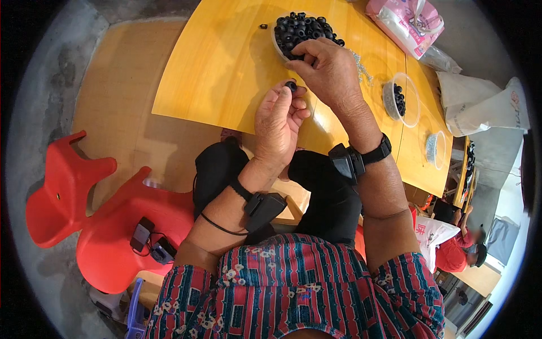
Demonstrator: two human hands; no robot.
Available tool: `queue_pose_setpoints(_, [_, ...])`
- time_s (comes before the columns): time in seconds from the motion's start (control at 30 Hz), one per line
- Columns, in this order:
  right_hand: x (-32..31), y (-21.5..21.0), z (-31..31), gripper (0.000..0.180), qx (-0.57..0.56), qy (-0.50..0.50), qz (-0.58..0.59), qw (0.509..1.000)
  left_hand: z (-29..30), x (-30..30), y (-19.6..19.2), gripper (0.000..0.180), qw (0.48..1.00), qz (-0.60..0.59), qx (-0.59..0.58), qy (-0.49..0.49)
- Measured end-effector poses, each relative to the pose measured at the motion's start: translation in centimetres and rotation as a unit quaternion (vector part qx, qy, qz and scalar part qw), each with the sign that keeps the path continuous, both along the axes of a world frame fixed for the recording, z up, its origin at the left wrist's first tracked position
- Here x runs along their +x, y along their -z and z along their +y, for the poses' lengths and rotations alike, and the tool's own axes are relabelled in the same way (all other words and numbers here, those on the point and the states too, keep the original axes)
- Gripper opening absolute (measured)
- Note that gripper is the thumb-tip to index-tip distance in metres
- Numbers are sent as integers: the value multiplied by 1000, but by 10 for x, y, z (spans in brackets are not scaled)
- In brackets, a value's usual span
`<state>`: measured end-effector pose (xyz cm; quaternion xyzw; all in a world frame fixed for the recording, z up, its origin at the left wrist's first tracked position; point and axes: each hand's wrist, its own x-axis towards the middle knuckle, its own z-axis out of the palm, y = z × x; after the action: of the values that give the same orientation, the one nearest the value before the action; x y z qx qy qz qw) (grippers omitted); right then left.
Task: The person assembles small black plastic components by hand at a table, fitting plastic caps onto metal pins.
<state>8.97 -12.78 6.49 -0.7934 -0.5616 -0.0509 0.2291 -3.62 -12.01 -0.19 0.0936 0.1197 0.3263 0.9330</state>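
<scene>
Between the thumb and fingers of my left hand (pixel 275 124) is a small black ring-shaped piece (pixel 291 86), its hole facing up. My right hand (pixel 330 68) is just beyond it, to the right, with thumb and fingertips pinched together. Whatever those fingers hold, if anything, is too small or hidden to make out. Close past them, a round tub heaped with similar black pieces (pixel 299 31) stands on the yellow table (pixel 220 56). Part of the heap is covered by my right hand. Small shiny metal pieces (pixel 361 66) lie scattered right of this hand.
Farther right stand a clear tub (pixel 389 99) with a few black pieces and another (pixel 432 148) with small silvery pieces. A pink package (pixel 403 22) and white bags (pixel 480 104) line the far edge. Red chairs (pixel 127 243) are at left. Another person (pixel 454 251) works at far right.
</scene>
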Motion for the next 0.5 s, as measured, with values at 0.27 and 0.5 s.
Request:
queue_pose_setpoints(0.27, [-3,-4,1,22,-4,24,42,999,3,1,2,23,1000,24,6,-6])
queue_pose_setpoints(0.5, [-12,-5,6,29,-15,36,27,999,4,2,2,25,1000,24,8,-5])
